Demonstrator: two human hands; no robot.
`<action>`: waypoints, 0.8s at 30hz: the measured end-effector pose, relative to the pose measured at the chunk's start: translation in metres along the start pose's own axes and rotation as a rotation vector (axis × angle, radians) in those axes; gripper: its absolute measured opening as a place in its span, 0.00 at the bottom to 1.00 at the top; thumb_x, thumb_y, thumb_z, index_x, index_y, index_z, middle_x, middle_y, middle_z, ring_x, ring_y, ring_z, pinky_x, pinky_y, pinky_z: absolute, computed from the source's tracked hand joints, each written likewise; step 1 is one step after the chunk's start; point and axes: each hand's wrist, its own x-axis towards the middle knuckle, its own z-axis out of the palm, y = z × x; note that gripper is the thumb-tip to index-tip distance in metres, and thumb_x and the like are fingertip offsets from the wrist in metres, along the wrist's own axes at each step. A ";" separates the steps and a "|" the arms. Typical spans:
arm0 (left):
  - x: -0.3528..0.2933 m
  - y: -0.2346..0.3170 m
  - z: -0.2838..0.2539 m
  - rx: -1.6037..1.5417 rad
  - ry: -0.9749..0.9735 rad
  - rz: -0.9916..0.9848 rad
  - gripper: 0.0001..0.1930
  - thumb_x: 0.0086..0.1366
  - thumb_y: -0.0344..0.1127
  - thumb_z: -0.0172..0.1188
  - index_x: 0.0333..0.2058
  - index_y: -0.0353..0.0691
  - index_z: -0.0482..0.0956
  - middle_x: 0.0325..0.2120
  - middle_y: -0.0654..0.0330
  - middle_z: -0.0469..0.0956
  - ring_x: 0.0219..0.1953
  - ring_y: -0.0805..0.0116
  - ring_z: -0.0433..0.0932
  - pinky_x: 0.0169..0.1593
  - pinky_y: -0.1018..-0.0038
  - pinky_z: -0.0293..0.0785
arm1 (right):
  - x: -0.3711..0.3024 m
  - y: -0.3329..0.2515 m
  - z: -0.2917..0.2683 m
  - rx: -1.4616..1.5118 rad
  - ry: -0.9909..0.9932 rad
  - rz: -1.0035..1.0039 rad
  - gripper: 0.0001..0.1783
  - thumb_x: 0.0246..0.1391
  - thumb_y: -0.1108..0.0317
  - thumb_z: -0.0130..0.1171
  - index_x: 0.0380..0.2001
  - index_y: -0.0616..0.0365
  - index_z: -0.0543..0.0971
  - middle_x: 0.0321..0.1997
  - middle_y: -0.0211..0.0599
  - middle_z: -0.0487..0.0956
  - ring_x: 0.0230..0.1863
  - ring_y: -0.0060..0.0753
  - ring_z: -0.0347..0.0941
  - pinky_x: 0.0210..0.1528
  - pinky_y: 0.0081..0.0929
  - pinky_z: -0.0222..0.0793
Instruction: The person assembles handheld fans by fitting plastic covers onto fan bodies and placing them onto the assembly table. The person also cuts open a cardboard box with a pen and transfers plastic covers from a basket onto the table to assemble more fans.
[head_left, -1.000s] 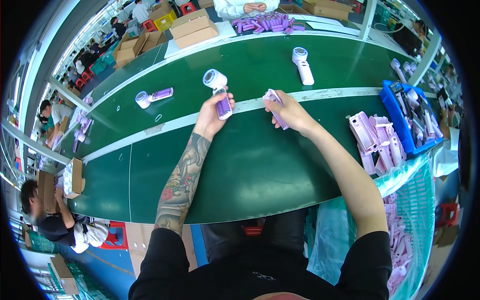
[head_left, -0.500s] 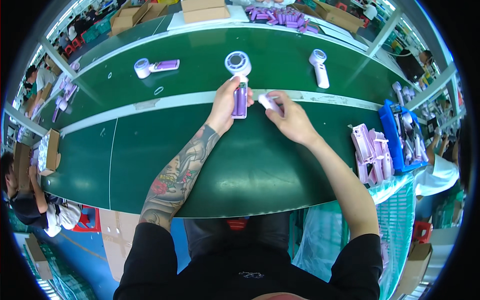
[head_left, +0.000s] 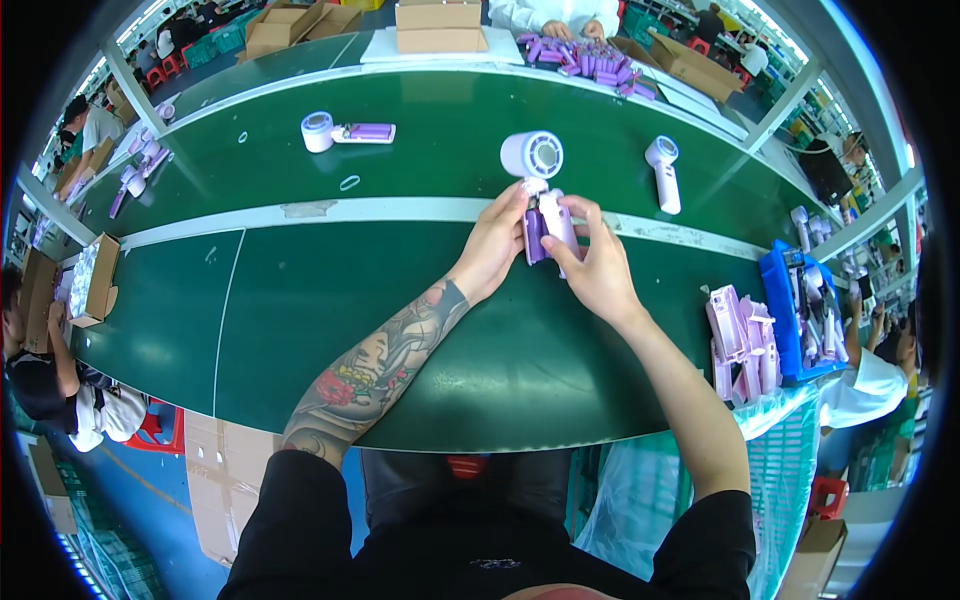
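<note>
Over the green bench [head_left: 350, 300], we are doing close two-handed work

Near the white strip [head_left: 400, 209], our left hand [head_left: 493, 235] is gripping the handheld fan [head_left: 540, 155] just below its round head, leaving the purple cell [head_left: 538, 246] showing in its open handle. Our right hand [head_left: 598, 270] is pinching the pale shell piece [head_left: 556, 214] between thumb and fingers, and the piece is lying alongside the cell, slightly tilted; whether its edges are touching, we cannot tell. We are judging this as lining the piece up over the cell. For doing it well, we are favouring a steady left grip, fingertips off the seam, both long edges meeting squarely, then even pressing along the length. Farther right, a closed fan [head_left: 667, 190] is offering a likely pattern.
</note>
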 end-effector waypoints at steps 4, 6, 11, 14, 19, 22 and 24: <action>-0.004 0.004 0.007 0.037 -0.086 -0.023 0.20 0.78 0.38 0.45 0.64 0.38 0.64 0.52 0.55 0.76 0.50 0.70 0.77 0.53 0.74 0.73 | -0.001 0.005 0.006 -0.109 0.053 -0.119 0.30 0.57 0.69 0.64 0.61 0.53 0.66 0.59 0.47 0.74 0.53 0.46 0.77 0.52 0.39 0.75; -0.003 0.006 0.007 0.056 -0.119 -0.016 0.20 0.78 0.37 0.46 0.64 0.37 0.63 0.52 0.55 0.76 0.50 0.70 0.77 0.53 0.73 0.73 | 0.001 0.004 0.007 -0.146 0.079 -0.173 0.30 0.57 0.69 0.64 0.62 0.53 0.66 0.60 0.47 0.73 0.54 0.46 0.77 0.52 0.39 0.75; -0.003 -0.005 -0.006 0.421 -0.109 0.116 0.23 0.73 0.29 0.51 0.64 0.36 0.62 0.53 0.49 0.75 0.52 0.66 0.78 0.55 0.70 0.74 | -0.006 0.004 0.014 -0.336 0.064 -0.265 0.31 0.56 0.69 0.64 0.62 0.56 0.67 0.65 0.48 0.69 0.58 0.47 0.75 0.54 0.40 0.75; -0.004 0.001 -0.001 0.434 -0.134 0.118 0.25 0.71 0.26 0.53 0.65 0.35 0.62 0.55 0.51 0.74 0.52 0.67 0.76 0.55 0.69 0.74 | -0.003 0.002 0.017 0.193 -0.004 0.040 0.30 0.56 0.70 0.63 0.62 0.57 0.68 0.62 0.49 0.72 0.56 0.49 0.76 0.54 0.39 0.75; -0.002 -0.014 -0.003 0.502 -0.147 0.286 0.26 0.69 0.26 0.56 0.64 0.34 0.61 0.53 0.50 0.75 0.52 0.64 0.77 0.56 0.68 0.75 | 0.001 0.010 0.013 0.166 -0.017 0.146 0.26 0.53 0.75 0.62 0.57 0.61 0.73 0.55 0.49 0.78 0.50 0.44 0.78 0.50 0.33 0.75; 0.000 -0.017 -0.003 0.555 -0.161 0.320 0.27 0.68 0.27 0.58 0.63 0.33 0.61 0.53 0.49 0.75 0.52 0.62 0.78 0.57 0.68 0.75 | 0.002 0.009 0.009 0.069 -0.041 0.154 0.24 0.53 0.76 0.61 0.55 0.63 0.75 0.51 0.48 0.80 0.47 0.42 0.79 0.49 0.32 0.75; -0.002 -0.017 -0.004 0.621 -0.177 0.283 0.28 0.67 0.27 0.60 0.63 0.33 0.61 0.53 0.48 0.75 0.53 0.60 0.78 0.59 0.67 0.74 | 0.001 0.007 0.007 0.009 -0.105 0.158 0.23 0.52 0.76 0.61 0.54 0.63 0.75 0.46 0.48 0.82 0.44 0.41 0.80 0.47 0.32 0.74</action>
